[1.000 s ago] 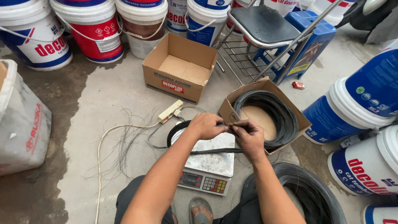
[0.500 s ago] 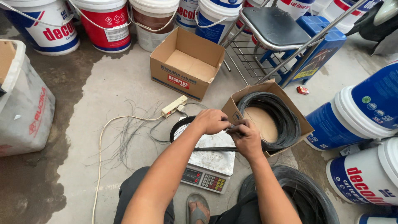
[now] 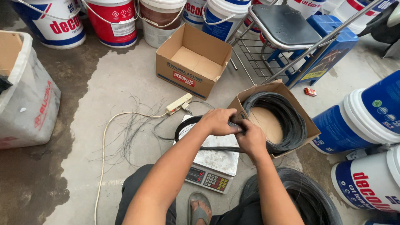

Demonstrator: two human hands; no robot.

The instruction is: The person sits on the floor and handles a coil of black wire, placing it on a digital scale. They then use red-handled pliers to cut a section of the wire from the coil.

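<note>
above the scale [image 3: 216, 160], your left hand [image 3: 217, 122] and right hand [image 3: 251, 139] have drawn together, fingers closed on the black wire [image 3: 216, 148].

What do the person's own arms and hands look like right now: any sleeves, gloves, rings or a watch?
Both forearms are bare to the frame edge: no sleeves show. The left hand and right hand wear no gloves. No watch, ring or wristband is visible on either.

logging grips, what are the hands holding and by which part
Left hand and right hand together pinch a bundle of thin black wire at its top, above the scale.
</note>
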